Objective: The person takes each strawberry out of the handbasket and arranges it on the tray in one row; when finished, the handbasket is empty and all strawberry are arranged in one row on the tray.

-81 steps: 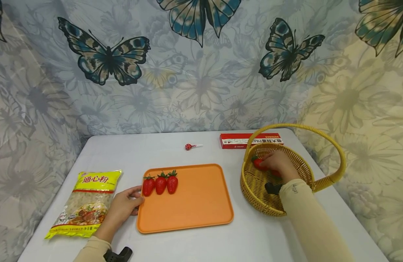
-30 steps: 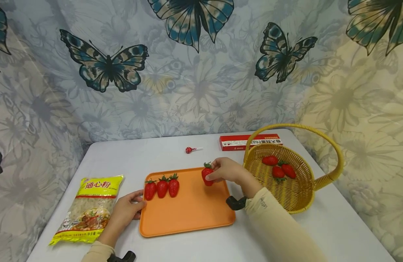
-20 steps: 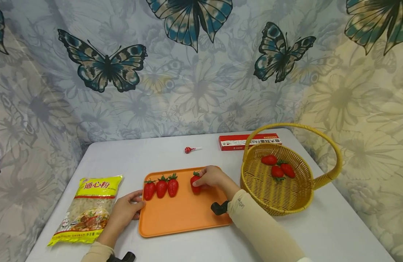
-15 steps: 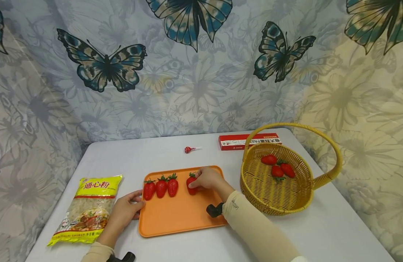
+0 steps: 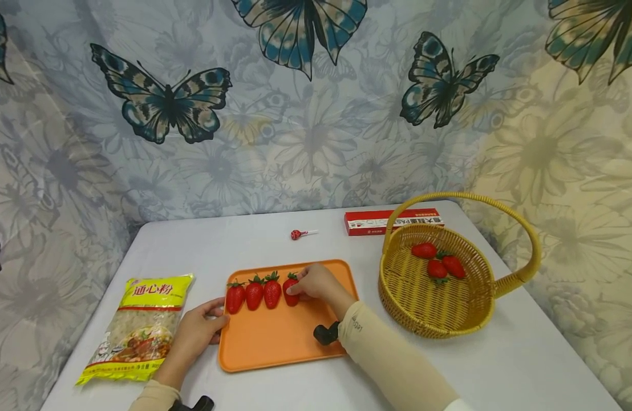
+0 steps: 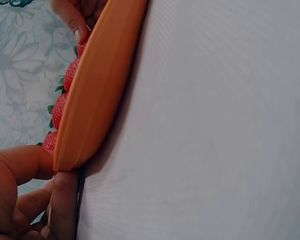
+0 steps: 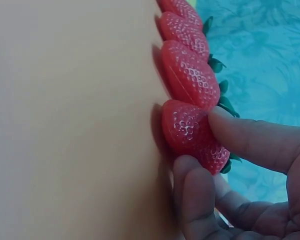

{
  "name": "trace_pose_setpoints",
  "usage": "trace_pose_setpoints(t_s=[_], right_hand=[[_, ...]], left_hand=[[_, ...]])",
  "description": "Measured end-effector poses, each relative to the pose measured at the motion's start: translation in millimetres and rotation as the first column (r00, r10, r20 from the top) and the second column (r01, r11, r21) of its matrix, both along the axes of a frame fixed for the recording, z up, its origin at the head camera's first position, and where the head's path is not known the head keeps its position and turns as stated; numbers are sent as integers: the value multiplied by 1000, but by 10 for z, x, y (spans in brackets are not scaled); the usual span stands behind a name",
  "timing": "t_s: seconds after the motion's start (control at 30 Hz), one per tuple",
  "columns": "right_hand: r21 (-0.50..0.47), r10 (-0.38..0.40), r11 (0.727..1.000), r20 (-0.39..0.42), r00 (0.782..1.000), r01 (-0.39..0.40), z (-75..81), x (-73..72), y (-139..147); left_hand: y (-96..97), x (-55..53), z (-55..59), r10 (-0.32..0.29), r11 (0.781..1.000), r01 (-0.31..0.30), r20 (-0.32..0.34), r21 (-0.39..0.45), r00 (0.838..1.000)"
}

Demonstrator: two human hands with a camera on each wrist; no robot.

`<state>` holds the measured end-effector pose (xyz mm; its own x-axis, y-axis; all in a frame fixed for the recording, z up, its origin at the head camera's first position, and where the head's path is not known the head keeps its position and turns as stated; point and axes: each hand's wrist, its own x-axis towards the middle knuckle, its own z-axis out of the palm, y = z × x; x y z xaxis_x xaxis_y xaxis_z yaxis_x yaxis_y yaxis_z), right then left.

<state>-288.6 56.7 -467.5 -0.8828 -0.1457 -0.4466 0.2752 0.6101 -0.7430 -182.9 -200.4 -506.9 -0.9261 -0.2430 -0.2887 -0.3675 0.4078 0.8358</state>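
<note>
On the orange tray several red strawberries with green leaves lie in a row along the far left part. My right hand pinches the rightmost strawberry between thumb and fingers, low over the tray beside the third strawberry. In the right wrist view this strawberry rests against or very near the tray surface. My left hand grips the tray's left edge, thumb at the rim and a finger against the outer side in the left wrist view. Some fingers of the left hand are hidden under the edge.
A yellow wicker basket with a tall handle stands at the right, several strawberries inside. Behind it lies a red box. A lollipop lies beyond the tray, and a yellow-and-clear food bag is left of my left hand.
My right hand has carried a strawberry from the basket onto the tray, then moved it left to the row's right end. My left hand stays on the tray's edge.
</note>
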Motion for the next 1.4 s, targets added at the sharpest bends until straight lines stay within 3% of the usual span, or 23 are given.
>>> trace_pose_setpoints(t_s=[0.3,0.47,0.67,0.87,1.1,1.17,1.27,1.4], right_hand=[[-32,0,999,3,1000,0,-1,11,-61],[8,26,1000,8,1000,-26,7,13,-30],[-7,99,995,-54,994,-100,233,5,193],[-43,201,978,-76,977,-205,654,-55,710],[-58,264,962,-46,963,-266,916,-196,1636],[-78,254,964,-37,967,-256,943,-231,1940],[-77,179,981,-20,984,-180,950,-274,2328],[112,53,992,22,998,-55,914,-305,2658]], left_hand=[[-4,4,-17,8,1000,-8,-11,8,1000],[3,15,-29,6,1000,-6,-9,18,1000],[2,23,-21,12,1000,-12,-9,16,1000],[-22,15,11,12,1000,-12,-8,8,1000],[-19,24,28,17,1000,-17,-7,10,1000],[-6,23,18,7,1000,-7,-14,22,1000],[8,25,1,-4,999,7,-38,53,999],[-2,29,-9,-1,998,5,-58,64,998]])
